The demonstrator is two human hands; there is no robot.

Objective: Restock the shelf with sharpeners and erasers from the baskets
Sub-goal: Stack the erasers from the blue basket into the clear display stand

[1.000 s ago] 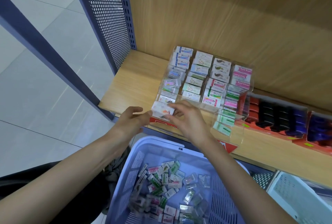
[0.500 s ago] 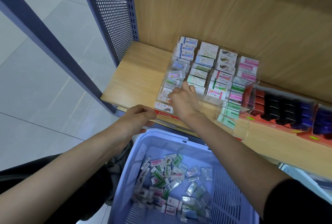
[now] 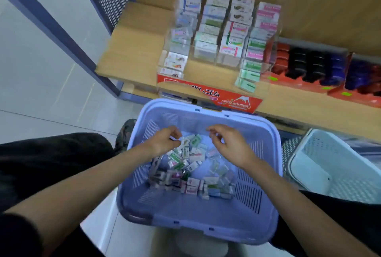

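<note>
Head view, basket: I'm on the fetching step; loose erasers (image 3: 191,153) lie in the purple basket (image 3: 206,227).
Left hand (image 3: 165,143): over the heap, curled at a packet; I cannot tell if it pinches.
Right hand (image 3: 228,145): alongside, slack, holding nothing.
Rack (image 3: 224,60): next, I reckon, pinch one packet and lift it to a bare front slot.

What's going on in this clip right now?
A person is restocking erasers. Both hands are down in the lavender basket over the loose eraser packets. The left hand has its fingertips at the pile, though a pinch can't be confirmed, and the right hand looks empty. The clear display on the shelf is mostly filled, with its middle front slots looking bare.
</note>
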